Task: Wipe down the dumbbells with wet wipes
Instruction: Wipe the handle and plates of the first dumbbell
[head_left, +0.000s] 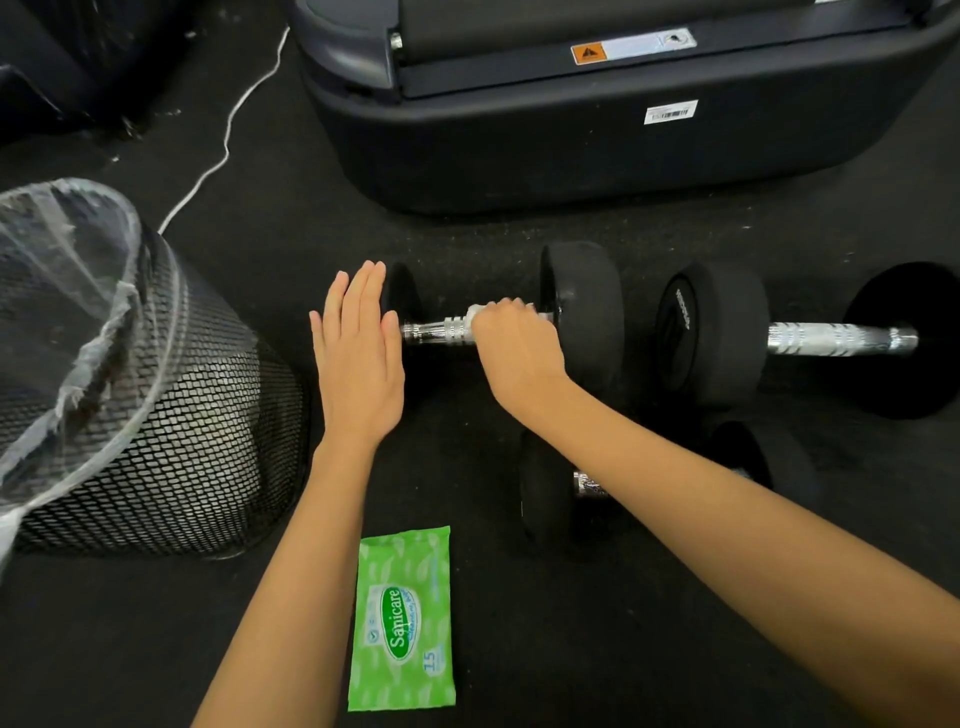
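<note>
Three dumbbells (519, 322) lie on black floor (519, 649); right hand (519, 353) grips wipe (480, 312), left hand (358, 348) flat.

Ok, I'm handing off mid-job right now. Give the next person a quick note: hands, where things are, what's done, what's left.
Left hand: open, flat against the left weight of the near-left dumbbell, steadying it.
Right hand: closed around a white wipe on that dumbbell's chrome handle.
Second dumbbell lies to the right; a third dumbbell sits nearer, partly hidden under the right forearm.
Green wipes pack lies on the floor in front; mesh bin at left.
Done: cannot tell which are already clean.
Left: finish this handle and weights, then the others, bin the wipe.
</note>
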